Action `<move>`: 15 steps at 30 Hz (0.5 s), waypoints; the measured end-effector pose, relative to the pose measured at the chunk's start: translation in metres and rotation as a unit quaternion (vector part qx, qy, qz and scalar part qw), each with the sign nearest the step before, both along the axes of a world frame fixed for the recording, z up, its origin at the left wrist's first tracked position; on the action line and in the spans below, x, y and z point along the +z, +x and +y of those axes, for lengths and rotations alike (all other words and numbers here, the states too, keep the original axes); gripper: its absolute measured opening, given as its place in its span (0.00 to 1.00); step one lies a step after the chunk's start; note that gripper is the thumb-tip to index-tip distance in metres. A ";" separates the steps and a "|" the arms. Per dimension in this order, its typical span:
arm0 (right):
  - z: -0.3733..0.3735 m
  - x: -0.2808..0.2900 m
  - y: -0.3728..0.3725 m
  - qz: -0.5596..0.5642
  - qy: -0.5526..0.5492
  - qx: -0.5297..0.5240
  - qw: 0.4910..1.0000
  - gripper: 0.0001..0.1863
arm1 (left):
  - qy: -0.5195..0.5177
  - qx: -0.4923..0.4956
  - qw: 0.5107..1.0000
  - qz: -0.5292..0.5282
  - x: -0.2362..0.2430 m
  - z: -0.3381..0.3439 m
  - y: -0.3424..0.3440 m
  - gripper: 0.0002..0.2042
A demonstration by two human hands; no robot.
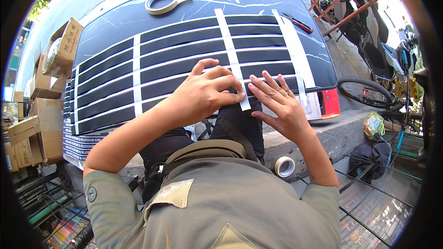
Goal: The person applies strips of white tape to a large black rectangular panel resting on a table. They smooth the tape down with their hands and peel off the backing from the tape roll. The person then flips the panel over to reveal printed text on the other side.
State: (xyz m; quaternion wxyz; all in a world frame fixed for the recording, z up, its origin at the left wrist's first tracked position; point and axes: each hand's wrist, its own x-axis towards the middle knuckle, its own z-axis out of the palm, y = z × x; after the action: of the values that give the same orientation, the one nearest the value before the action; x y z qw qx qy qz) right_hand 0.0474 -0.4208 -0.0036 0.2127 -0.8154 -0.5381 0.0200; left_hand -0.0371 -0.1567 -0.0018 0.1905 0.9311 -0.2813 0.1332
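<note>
Carefully, the person works on a white tape (234, 60) that runs down from 12 o'clock across the black strips (256, 30) on the dark table (115, 28). The left hand (205, 91), at 11 o'clock, has bent fingers at the tape's low end; whether they pinch it, one cannot tell. The right hand (280, 106), at 3 o'clock, has its fingers apart over the strips. It helps to keep the strips flat and rub the tape down slowly, with no bumps.
</note>
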 end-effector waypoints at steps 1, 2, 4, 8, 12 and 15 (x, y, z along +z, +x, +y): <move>0.001 -0.001 -0.001 -0.009 0.027 0.000 1.000 0.35 | 0.004 0.002 1.000 -0.003 0.000 0.000 0.000 0.20; 0.002 -0.003 -0.003 -0.018 0.053 0.000 0.998 0.33 | 0.016 -0.002 1.000 -0.016 0.001 -0.001 -0.001 0.18; 0.003 -0.005 -0.006 -0.047 0.089 0.000 0.995 0.25 | 0.040 -0.009 0.998 -0.039 0.003 -0.005 -0.004 0.14; 0.006 -0.010 -0.008 -0.080 0.144 -0.008 0.986 0.14 | 0.138 0.001 0.989 -0.055 0.008 -0.019 -0.013 0.13; 0.013 -0.008 -0.004 -0.087 0.158 0.001 0.984 0.11 | 0.115 0.022 0.993 -0.027 0.012 -0.018 -0.012 0.13; 0.017 -0.001 -0.001 -0.058 0.153 0.007 0.987 0.10 | 0.031 0.049 0.998 -0.007 0.015 -0.014 -0.017 0.15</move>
State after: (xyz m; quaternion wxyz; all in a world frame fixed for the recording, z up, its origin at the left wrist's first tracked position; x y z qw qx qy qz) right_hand 0.0463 -0.4041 -0.0046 0.3033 -0.7695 -0.5515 -0.1080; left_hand -0.0538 -0.1708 0.0129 0.1528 0.9483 -0.2403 0.1402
